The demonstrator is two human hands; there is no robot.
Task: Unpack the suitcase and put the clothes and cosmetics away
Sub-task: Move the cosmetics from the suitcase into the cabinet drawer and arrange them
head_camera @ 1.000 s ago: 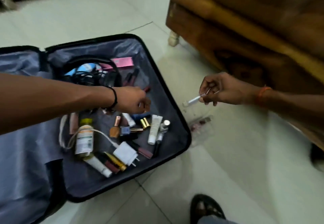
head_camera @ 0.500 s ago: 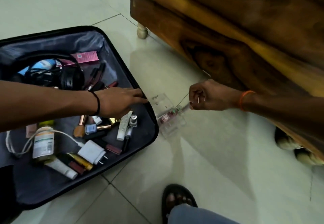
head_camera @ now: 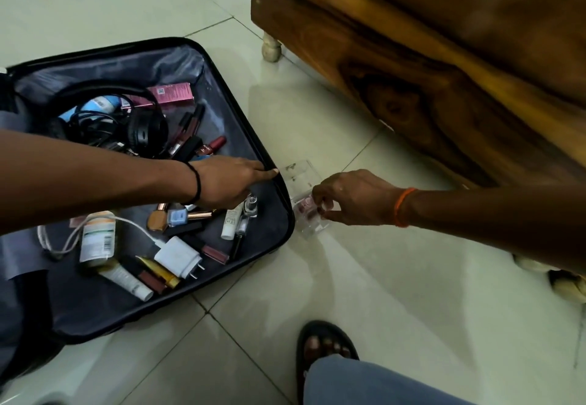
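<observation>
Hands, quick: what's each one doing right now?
Left hand: open, fingers straight, reaching to the suitcase rim.
Right hand: fingers curled at the clear organizer; what it holds cannot be told.

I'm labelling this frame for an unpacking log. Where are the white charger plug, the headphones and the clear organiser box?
white charger plug [head_camera: 177, 255], head view, on its flat white body.
headphones [head_camera: 146, 130], head view, on the round black earcup.
clear organiser box [head_camera: 296, 174], head view, on its transparent upper wall.

Open black suitcase lies flat on tile, cosmetics scattered inside; clear organizer just beside it.
</observation>
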